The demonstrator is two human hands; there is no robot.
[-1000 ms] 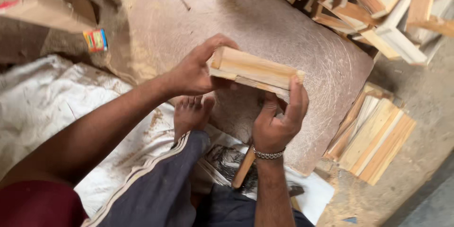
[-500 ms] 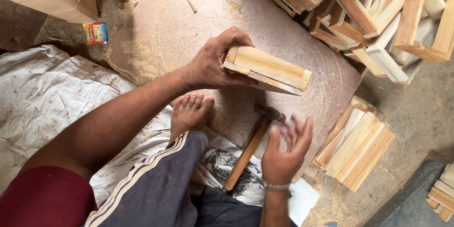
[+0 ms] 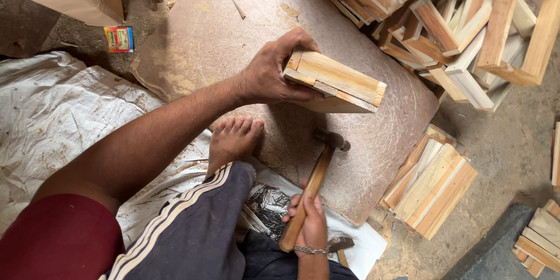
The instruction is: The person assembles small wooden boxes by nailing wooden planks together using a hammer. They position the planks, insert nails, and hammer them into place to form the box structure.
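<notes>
The person sits on the ground at a flat stone slab [image 3: 233, 35], one bare foot [image 3: 233, 140] resting at its near edge. The left hand [image 3: 271, 73] is clamped over the near end of a small wooden frame [image 3: 338, 81] made of pale slats, fingers curled over the top and thumb underneath, holding it tilted with its lower edge on the slab, roughly in the middle of the stone. The right hand [image 3: 309, 221] is wrapped in a closed fist around the lower part of a hammer [image 3: 318, 181] with a wooden handle; the metal head sits low, just above or on the slab, a little below and to the right of the frame, and apart from it. Beside that hand, on a white sheet [image 3: 361, 245], lies a heap of loose nails [image 3: 268, 207]. Judging from this, the step in hand is nailing the frame together, with the hammer gripped but not raised and no nail visibly set in the wood. The next move calls for a steady hold by the left hand so that the joint faces up and the frame stays firm on the stone, and a clear swing path that keeps the fingers off the strike point. Finished frames [image 3: 466, 17] are heaped beyond the slab, and cut slats [image 3: 431, 184] are stacked at its right edge.
</notes>
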